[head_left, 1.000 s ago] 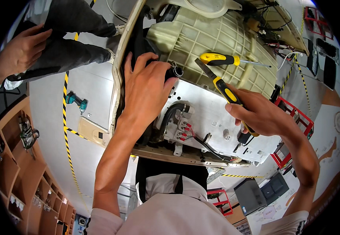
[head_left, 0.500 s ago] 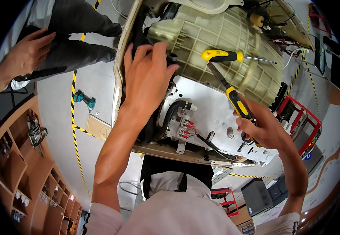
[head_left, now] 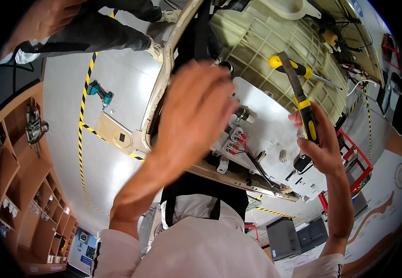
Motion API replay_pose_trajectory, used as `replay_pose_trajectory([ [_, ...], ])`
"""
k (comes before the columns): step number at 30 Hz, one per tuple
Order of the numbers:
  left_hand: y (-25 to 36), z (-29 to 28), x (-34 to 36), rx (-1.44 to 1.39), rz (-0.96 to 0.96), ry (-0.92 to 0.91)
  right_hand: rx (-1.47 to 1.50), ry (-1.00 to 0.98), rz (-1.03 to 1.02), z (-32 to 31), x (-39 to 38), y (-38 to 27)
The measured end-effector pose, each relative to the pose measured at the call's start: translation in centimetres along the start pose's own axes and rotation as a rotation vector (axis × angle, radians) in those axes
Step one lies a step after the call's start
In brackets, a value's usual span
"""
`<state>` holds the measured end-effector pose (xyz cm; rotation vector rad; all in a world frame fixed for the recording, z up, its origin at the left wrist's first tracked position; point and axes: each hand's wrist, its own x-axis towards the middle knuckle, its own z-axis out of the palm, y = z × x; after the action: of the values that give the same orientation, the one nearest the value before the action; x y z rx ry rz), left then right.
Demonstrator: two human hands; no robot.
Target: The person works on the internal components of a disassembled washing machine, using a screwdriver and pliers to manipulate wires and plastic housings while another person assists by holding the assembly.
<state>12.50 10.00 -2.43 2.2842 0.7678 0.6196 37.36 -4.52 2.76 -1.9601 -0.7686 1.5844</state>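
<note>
My right hand grips a tool with a yellow-and-black handle and a flat, dark blade; its exact kind is unclear. The blade points away from me and crosses in front of a yellow-and-black screwdriver lying on the ribbed, cream plastic tub of an opened appliance. My left hand is over the appliance's left side, near a black hose, and motion smears its fingers. Beneath my hands is a silver metal plate, with red-capped wire terminals near its left edge.
The appliance's beige frame curves along the left. On the floor lie a teal cordless drill and a beige panel. Another person's hand shows at upper left. Wooden shelves stand at left, a red frame at right.
My left hand has lifted from beside the tub and moved toward me, now blurred. The tool in my right hand has turned more upright. The whole view has shifted.
</note>
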Motion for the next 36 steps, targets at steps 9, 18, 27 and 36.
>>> replay_pose_trajectory([
  [9,11.1,-1.2,-12.1,-1.629,-1.128,-0.138,-0.065,-0.099,0.198,0.7,4.2,-0.7],
  [18,13.0,3.3,-13.1,-1.862,-1.442,-0.066,-0.223,-0.067,0.118,1.2,4.5,-0.6],
  [27,13.3,3.6,-11.6,-1.878,-1.521,-0.015,-0.161,-0.007,0.082,0.3,3.2,-1.0],
  [36,13.1,3.6,-10.8,-1.878,-1.546,-0.093,-0.236,-0.035,0.04,-0.8,3.3,0.2],
])
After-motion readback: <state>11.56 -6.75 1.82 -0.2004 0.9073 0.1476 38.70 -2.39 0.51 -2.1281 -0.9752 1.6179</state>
